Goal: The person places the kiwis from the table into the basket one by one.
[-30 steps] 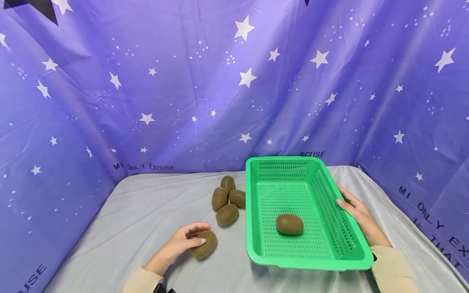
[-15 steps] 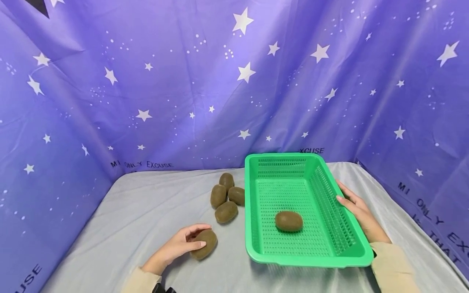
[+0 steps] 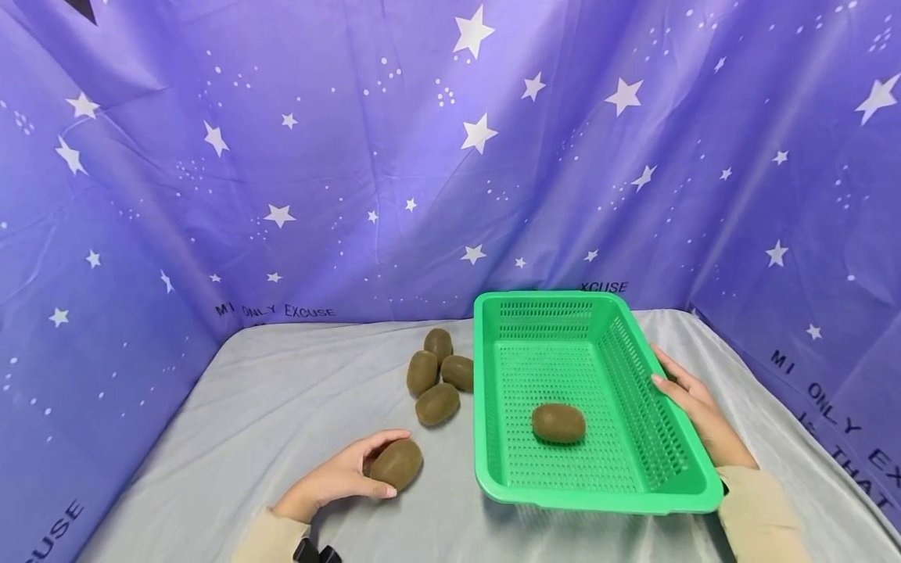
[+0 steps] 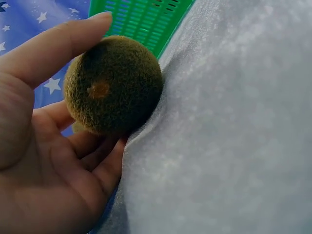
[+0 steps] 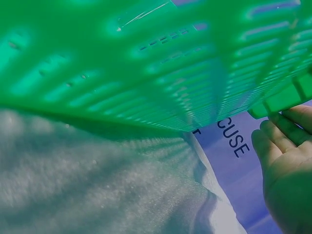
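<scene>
My left hand (image 3: pixel 341 475) cups a brown fuzzy kiwi (image 3: pixel 397 464) on the grey cloth, left of the basket. In the left wrist view the thumb lies along one side of this kiwi (image 4: pixel 117 87) and curled fingers lie along the other. With my right hand (image 3: pixel 700 414) I hold the long right rim of a green plastic basket (image 3: pixel 598 500), thumb over the rim. Inside the basket lies one kiwi (image 3: pixel 559 423). In the right wrist view the basket's slotted side (image 5: pixel 161 87) fills the upper part, with the right hand (image 5: pixel 292 165) at its rim.
Several kiwis (image 3: pixel 437 404) lie grouped against the basket's left side, behind the left hand. Grey cloth (image 3: pixel 281 391) covers the table. A purple curtain (image 3: pixel 338 156) with white stars stands behind and at both sides.
My left thumb has slid off the top of the kiwi to its near side, showing more of the fruit. The right hand keeps its hold on the basket; the view shifts slightly.
</scene>
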`<state>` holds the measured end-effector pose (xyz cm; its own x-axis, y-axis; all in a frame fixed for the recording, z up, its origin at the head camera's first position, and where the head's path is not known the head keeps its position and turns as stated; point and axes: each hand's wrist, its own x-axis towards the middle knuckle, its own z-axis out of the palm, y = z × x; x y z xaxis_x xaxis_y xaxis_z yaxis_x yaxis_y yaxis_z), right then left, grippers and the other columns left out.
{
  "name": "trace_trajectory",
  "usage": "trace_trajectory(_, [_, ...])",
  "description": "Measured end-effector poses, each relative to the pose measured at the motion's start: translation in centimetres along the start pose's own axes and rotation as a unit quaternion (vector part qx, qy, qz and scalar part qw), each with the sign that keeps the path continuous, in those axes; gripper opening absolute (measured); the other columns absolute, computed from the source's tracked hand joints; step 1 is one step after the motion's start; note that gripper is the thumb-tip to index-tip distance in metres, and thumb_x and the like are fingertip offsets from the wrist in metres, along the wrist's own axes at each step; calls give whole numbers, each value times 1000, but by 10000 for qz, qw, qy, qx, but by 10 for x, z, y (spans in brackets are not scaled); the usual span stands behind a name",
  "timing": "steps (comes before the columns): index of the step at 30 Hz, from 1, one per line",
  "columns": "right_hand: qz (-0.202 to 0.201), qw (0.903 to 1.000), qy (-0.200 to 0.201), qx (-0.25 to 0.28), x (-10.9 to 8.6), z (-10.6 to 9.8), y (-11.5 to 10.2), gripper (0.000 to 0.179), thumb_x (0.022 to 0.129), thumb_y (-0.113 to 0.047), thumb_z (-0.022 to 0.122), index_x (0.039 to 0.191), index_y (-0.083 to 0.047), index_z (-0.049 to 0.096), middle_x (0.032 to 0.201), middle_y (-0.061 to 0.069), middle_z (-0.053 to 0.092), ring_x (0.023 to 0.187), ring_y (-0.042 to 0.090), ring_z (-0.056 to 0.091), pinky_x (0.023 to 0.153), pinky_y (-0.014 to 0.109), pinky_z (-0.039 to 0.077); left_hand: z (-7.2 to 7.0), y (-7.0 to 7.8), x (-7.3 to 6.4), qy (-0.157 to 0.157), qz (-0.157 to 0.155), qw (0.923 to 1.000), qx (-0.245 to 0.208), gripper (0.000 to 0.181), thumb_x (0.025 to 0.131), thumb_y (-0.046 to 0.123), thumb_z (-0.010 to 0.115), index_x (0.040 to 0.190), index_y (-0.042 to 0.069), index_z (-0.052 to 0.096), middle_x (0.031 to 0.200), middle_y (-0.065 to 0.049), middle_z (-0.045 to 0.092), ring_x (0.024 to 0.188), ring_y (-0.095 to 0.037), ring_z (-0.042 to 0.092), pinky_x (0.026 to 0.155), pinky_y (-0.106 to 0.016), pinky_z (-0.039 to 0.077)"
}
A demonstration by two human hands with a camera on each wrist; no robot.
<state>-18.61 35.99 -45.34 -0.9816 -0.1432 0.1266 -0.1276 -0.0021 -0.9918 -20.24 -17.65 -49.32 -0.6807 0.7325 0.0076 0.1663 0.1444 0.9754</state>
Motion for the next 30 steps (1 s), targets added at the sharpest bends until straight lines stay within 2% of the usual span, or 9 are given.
trace_trajectory(6, [40, 9998, 19, -196, -4, -1, 0, 57, 102, -17, 37, 153, -18, 10, 142, -17, 36, 113, -3, 52, 85, 19, 48, 2, 0, 1, -122, 12, 9999, 4, 78, 78, 6, 75, 144, 2, 33, 135, -20, 45, 118, -11, 47, 97, -18, 36])
trace_trajectory(10, [-40, 9989, 89, -455, -3, -1, 0, 56, 102, -18, 38, 152, -19, 12, 147, -14, 32, 114, -6, 49, 86, 16, 47, 2, 1, 1, 8, -7, 9999, -116, 76, 78, 5, 74, 143, 1, 35, 133, -21, 46, 116, -13, 49, 95, -19, 39])
trace_trajectory(17, [98, 9997, 144, -194, 1, 0, -2, 58, 102, -19, 40, 152, -18, 11, 140, -18, 38, 110, -2, 54, 84, 19, 49, 1, 1, 3, 158, -25, 9998, -79, 73, 78, 6, 73, 141, 0, 37, 129, -20, 49, 112, -14, 51, 93, -21, 41])
trace_trajectory(25, [52, 9988, 84, -476, -2, 1, -2, 57, 103, -20, 37, 153, -18, 10, 150, -12, 28, 113, -7, 49, 85, 16, 46, 2, 3, 4, 248, 33, 9996, 96, 72, 79, 7, 72, 141, -3, 36, 130, -21, 48, 111, -13, 50, 93, -20, 40])
trace_trajectory(30, [41, 9990, 113, -420, -3, 1, 1, 57, 103, -21, 37, 153, -19, 11, 152, -8, 25, 114, -5, 50, 86, 17, 47, 3, 4, 6, 383, -13, 9991, 171, 71, 80, 8, 71, 141, -3, 36, 131, -23, 47, 110, -16, 51, 91, -20, 41])
